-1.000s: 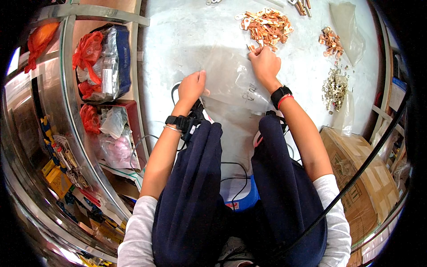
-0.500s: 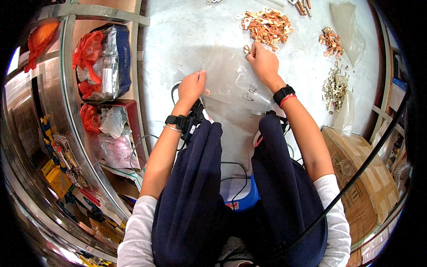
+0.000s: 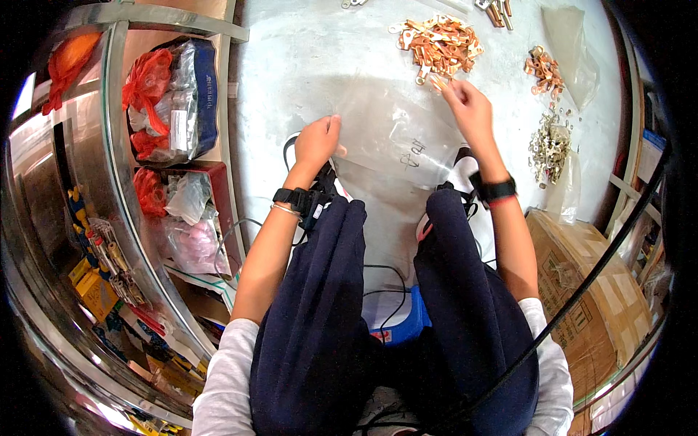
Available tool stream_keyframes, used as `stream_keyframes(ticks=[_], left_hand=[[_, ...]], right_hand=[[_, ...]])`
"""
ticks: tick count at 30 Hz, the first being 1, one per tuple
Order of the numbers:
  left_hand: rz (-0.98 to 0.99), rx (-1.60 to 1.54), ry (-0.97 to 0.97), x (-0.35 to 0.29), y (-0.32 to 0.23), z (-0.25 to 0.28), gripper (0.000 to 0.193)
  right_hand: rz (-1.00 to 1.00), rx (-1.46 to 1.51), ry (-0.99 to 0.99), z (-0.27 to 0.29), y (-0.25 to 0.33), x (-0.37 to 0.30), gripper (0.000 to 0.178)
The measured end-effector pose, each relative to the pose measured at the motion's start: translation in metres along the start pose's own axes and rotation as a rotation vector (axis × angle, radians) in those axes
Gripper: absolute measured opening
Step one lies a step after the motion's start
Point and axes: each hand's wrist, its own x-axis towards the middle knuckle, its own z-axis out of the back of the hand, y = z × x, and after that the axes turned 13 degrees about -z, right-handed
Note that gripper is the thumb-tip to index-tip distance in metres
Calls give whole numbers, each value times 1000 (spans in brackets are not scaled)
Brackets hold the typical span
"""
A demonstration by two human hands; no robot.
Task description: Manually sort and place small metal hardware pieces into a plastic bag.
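My left hand (image 3: 317, 142) is closed on the left edge of a clear plastic bag (image 3: 385, 134), which lies spread over the floor between my feet with handwriting on its side. My right hand (image 3: 471, 110) is past the bag's far right side, fingers pinched on a copper cable lug (image 3: 438, 83); whether it holds more than one I cannot tell. Just beyond its fingertips lies a heap of copper cable lugs (image 3: 442, 45), several of them overlapping.
To the right lie a smaller copper heap (image 3: 544, 71), a heap of small silvery pieces (image 3: 550, 149) and an empty-looking clear bag (image 3: 571, 54). A cardboard box (image 3: 592, 291) stands at the right. Metal shelving (image 3: 116, 109) with bagged goods lines the left. A blue stool (image 3: 407, 320) shows beneath me.
My right hand has moved right, from over the bag's far edge to beside the large heap, still with copper in its fingers. My left hand stays at the bag's edge.
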Motion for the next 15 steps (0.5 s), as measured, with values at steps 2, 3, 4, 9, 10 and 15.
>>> stream_keyframes(ticks=[2,3,4,9,10,15], left_hand=[[23,-8,27,1,1,0,48],[12,-20,16,1,2,0,48],[3,-39,5,1,3,0,48],[2,-146,-26,-1,4,-3,45],[4,-161,-26,-1,4,-3,45],[-12,-228,-82,-2,7,-2,45]], right_hand=[[-71,3,118,28,-14,-14,27],[-142,2,181,40,-21,-23,28],[-167,-24,256,50,-26,-32,27],[-219,-172,529,70,-39,-70,21],[-201,-173,568,68,-39,-72,21],[-113,-160,676,62,-35,-69,17]])
